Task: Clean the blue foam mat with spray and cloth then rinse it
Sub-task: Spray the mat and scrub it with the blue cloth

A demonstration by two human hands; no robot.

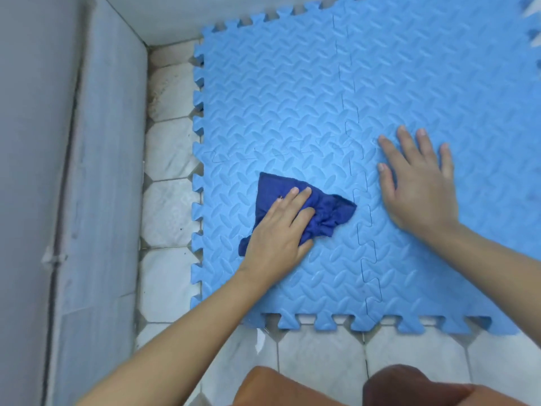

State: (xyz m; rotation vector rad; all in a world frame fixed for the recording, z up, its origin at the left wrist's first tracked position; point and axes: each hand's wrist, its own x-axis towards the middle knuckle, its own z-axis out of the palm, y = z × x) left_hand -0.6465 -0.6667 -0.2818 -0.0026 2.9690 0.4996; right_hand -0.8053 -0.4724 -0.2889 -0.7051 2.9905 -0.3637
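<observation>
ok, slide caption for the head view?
Left hand wipes light-blue interlocking foam mat with dark-blue cloth; right hand lies flat on it.

This looks like a home washing area, perhaps a bathroom or balcony corner. The floor of white octagonal tiles (171, 218) has dark, grimy grout and stains near the corner, and plain grey tiled walls (105, 171) rise close beside it, meeting at a tight corner.

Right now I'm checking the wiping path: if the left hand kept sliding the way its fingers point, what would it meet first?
Only more blue foam mat; the left hand pushing the cloth seems unobstructed.
</observation>
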